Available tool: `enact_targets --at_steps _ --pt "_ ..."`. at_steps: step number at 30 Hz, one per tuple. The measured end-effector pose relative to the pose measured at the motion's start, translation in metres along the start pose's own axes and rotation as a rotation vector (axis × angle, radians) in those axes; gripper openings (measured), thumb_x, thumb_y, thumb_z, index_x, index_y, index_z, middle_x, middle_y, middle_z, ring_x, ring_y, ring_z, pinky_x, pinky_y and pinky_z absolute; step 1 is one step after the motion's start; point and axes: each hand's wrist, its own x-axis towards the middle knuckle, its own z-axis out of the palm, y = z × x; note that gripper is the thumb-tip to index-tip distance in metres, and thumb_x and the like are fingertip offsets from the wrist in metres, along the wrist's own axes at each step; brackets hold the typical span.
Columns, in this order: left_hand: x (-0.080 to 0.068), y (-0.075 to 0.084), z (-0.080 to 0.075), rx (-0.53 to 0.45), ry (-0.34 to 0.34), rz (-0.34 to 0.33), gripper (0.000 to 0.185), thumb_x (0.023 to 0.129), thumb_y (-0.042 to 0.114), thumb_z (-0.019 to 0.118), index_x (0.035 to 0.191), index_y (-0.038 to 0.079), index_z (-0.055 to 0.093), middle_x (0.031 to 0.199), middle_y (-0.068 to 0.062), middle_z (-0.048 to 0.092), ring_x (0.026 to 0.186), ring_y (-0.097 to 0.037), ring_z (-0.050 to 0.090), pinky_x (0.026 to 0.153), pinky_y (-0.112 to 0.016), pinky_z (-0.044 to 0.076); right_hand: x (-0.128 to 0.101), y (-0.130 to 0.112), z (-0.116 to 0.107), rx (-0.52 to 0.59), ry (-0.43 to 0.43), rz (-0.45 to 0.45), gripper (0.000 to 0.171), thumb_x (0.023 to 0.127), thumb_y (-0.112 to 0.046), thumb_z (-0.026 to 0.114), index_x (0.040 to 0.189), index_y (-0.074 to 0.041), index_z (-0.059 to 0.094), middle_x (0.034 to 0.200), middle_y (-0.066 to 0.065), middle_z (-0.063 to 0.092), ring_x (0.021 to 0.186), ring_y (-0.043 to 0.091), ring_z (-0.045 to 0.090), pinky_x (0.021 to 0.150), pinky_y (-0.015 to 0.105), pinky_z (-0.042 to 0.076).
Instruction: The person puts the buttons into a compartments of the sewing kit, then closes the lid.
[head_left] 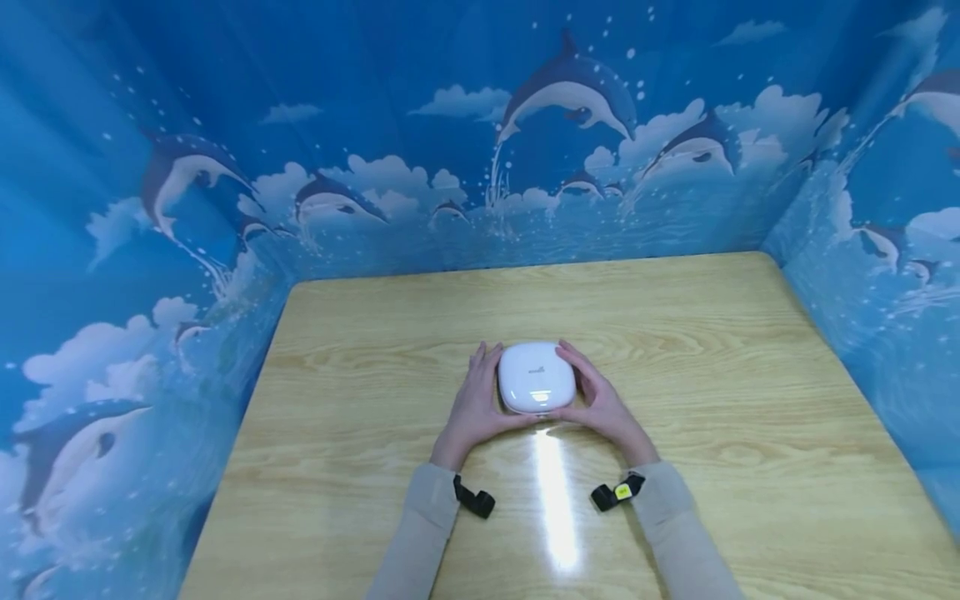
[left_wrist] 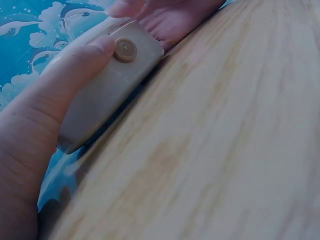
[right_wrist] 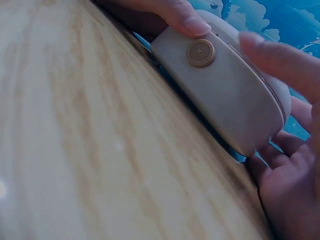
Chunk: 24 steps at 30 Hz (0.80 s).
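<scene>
We cup white rounded plastic case (head_left: 537,377) at desk (head_left: 750,400) centre: left hand (head_left: 476,406) at 9 o'clock, right hand (head_left: 600,402) at 3, fingers (right_wrist: 187,17) curled round it. Step: securing grip; left thumb beside round tan button (left_wrist: 125,50). Next move likely needs firm, steady hold.

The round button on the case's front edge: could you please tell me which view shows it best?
The right wrist view: the round button faces the camera, sharp and unobstructed. The left wrist view shows it smaller, beside the left thumb. The head view shows only the white case top; the button is not visible there.
</scene>
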Motion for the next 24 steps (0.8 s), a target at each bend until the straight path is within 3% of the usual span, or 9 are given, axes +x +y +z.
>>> enact_targets --at_steps 4,9,13,19,24 --pt "-0.001 -0.001 -0.001 0.017 -0.006 0.009 0.130 0.061 0.079 0.075 0.159 0.016 0.018 0.164 -0.003 0.021 0.152 -0.024 0.005 0.119 -0.055 0.021 -0.001 -0.002 0.001 0.047 0.015 -0.033 0.090 0.080 0.010 0.075 0.155 -0.003 0.028 0.164 0.015 0.015 0.150 0.032 0.013 0.119 0.020 0.017" --pt "-0.004 0.001 -0.005 0.004 -0.034 -0.023 0.128 0.064 0.076 0.077 0.160 0.019 0.013 0.165 -0.007 0.016 0.152 -0.027 0.007 0.119 -0.054 0.021 -0.001 -0.006 0.003 0.109 0.077 -0.067 0.063 0.099 0.008 0.046 0.155 0.004 0.018 0.158 0.029 0.020 0.145 0.045 0.019 0.116 0.020 0.027" --pt "-0.005 0.002 -0.007 -0.017 -0.037 -0.016 0.119 0.073 0.073 0.072 0.160 0.017 0.013 0.165 -0.009 0.016 0.152 -0.027 0.008 0.120 -0.053 0.019 0.000 -0.009 0.004 0.121 0.143 -0.081 0.051 0.106 -0.002 0.029 0.155 0.006 0.013 0.155 0.034 0.022 0.142 0.051 0.023 0.114 0.024 0.034" --pt "-0.005 0.001 -0.008 -0.036 -0.023 0.034 0.102 0.086 0.068 0.059 0.160 0.012 0.015 0.164 -0.011 0.018 0.152 -0.024 0.008 0.121 -0.051 0.016 -0.002 -0.011 0.004 0.145 0.190 -0.071 0.051 0.109 -0.010 0.026 0.155 0.005 0.011 0.155 0.033 0.024 0.141 0.050 0.024 0.117 0.043 0.029" --pt "-0.005 0.002 -0.007 -0.102 -0.007 0.019 0.075 0.099 0.044 0.048 0.159 0.012 0.018 0.164 -0.010 0.020 0.151 -0.024 0.010 0.123 -0.049 0.013 -0.002 -0.010 0.003 0.152 0.262 -0.102 0.051 0.109 -0.012 0.027 0.154 0.006 0.011 0.151 0.035 0.029 0.138 0.052 0.030 0.114 0.049 0.033"
